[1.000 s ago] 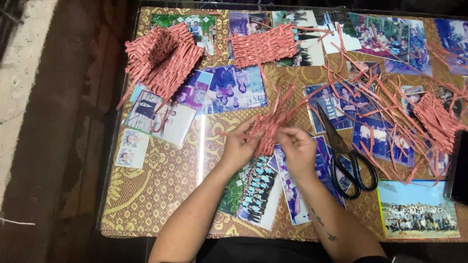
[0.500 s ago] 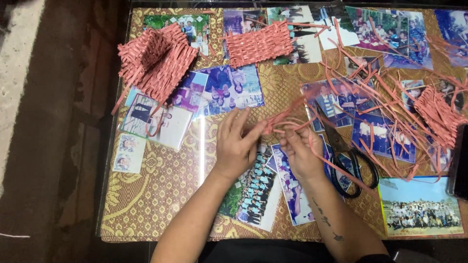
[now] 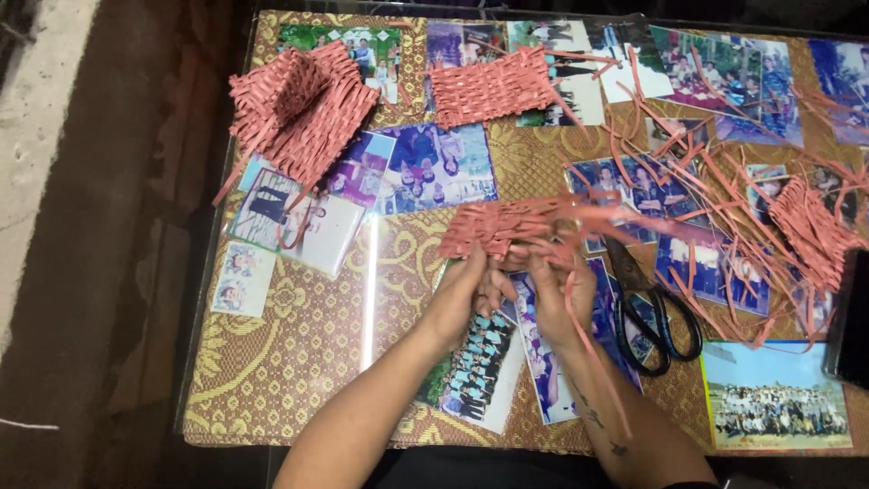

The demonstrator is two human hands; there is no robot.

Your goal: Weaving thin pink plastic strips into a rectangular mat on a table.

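Both my hands hold a small woven mat of salmon-pink paper strips just above the glass-topped table. My left hand grips its near edge from the left. My right hand pinches the mat's right end, where loose strips trail down over my wrist and out to the right. The mat lies flat, its weave turned toward the far side.
Black-handled scissors lie right of my right hand. A folded woven piece sits far left, a flat woven panel far centre, another woven piece at right amid a heap of loose strips. Photographs lie under the glass.
The woven mat has been lifted and turned flat in front of my hands. My hands have shifted slightly toward me, and the loose strips now trail to the right.
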